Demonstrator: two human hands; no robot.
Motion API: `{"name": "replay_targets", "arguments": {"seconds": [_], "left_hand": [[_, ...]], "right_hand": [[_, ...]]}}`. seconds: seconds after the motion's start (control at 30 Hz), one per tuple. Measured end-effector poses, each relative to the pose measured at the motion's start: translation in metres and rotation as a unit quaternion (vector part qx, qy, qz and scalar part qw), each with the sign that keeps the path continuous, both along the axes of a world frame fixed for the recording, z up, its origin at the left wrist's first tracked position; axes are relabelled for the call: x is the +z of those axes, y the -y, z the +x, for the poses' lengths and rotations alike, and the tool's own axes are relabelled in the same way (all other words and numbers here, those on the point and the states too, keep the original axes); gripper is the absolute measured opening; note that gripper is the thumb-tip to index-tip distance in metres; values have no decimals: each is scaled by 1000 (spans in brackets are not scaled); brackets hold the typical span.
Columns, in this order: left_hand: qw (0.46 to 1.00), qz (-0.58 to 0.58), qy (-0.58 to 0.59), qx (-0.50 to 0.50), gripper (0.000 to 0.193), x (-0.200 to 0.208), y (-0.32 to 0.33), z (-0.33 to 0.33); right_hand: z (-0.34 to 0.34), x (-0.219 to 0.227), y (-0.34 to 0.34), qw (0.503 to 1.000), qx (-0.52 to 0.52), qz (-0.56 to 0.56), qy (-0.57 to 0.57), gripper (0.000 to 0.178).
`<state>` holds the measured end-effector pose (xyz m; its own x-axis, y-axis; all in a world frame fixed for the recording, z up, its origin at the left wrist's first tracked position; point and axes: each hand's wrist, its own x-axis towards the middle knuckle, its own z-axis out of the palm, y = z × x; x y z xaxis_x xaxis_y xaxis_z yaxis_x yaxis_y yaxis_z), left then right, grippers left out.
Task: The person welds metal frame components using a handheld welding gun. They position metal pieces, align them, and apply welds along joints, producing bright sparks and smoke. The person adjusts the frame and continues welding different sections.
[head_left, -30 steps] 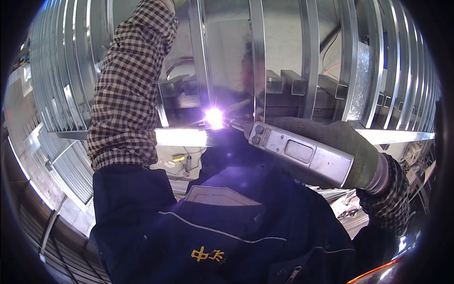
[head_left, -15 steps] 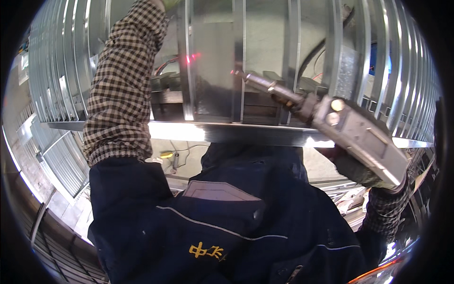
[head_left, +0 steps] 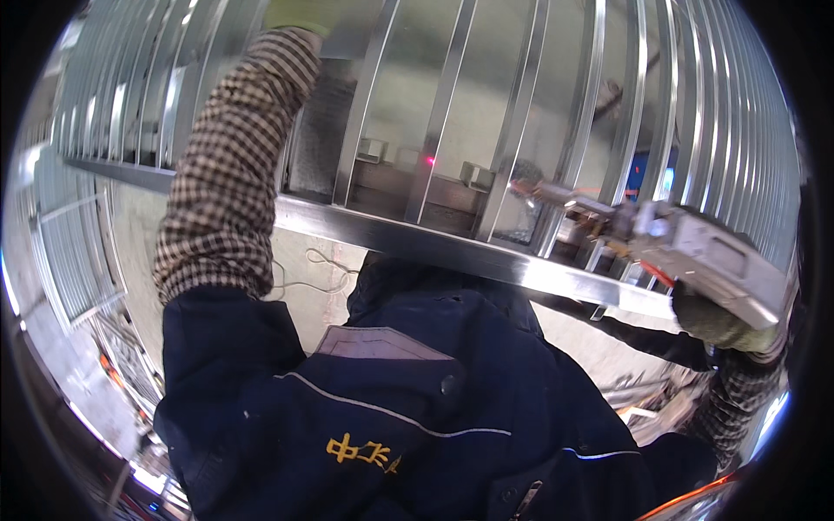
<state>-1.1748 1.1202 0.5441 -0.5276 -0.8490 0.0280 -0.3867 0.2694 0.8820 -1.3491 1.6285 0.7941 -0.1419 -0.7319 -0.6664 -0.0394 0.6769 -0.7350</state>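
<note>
My right hand (head_left: 717, 319), in a greyish-green glove, is wrapped round the grip of a grey metal handheld laser welding gun (head_left: 717, 260). Its narrow nozzle points left over the upright bars of a shiny metal grille (head_left: 391, 233), apart from them as far as I can tell. A small red light dot shows on one bar, left of the nozzle. My left arm, in a checked sleeve cover, reaches across the grille's near rail. At the top edge my left hand (head_left: 300, 13), in a yellow-green glove, is partly cut off and its fingers are hidden.
Small metal blocks (head_left: 476, 175) and a dark bar lie beneath the grille. Another barred metal panel (head_left: 74, 252) lies at the left. A thin cable (head_left: 317, 282) runs over the floor below the rail. Metal scraps lie at the lower right.
The view has turned, so the grille's near rail now slopes down to the right. The welding gun sits farther right and lower in view. More of my left glove shows.
</note>
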Motion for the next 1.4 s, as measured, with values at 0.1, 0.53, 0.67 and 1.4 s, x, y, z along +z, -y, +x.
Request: {"name": "replay_targets", "arguments": {"seconds": [0.1,0.53,0.67,1.4], "left_hand": [[926,-230,243,-175,80,50,-82,21],[757,-47,575,-306,45,81,-211,41],[763,-66,568,-302,40,69,-213,39],[776,-54,542,-319,41,61,-206,39]], "right_hand": [[-14,-22,23,987,135,-78,24,70],[22,-109,100,931,278,-203,118,57],[18,-115,104,944,278,-135,115,56],[15,-134,106,949,246,-34,194,53]]}}
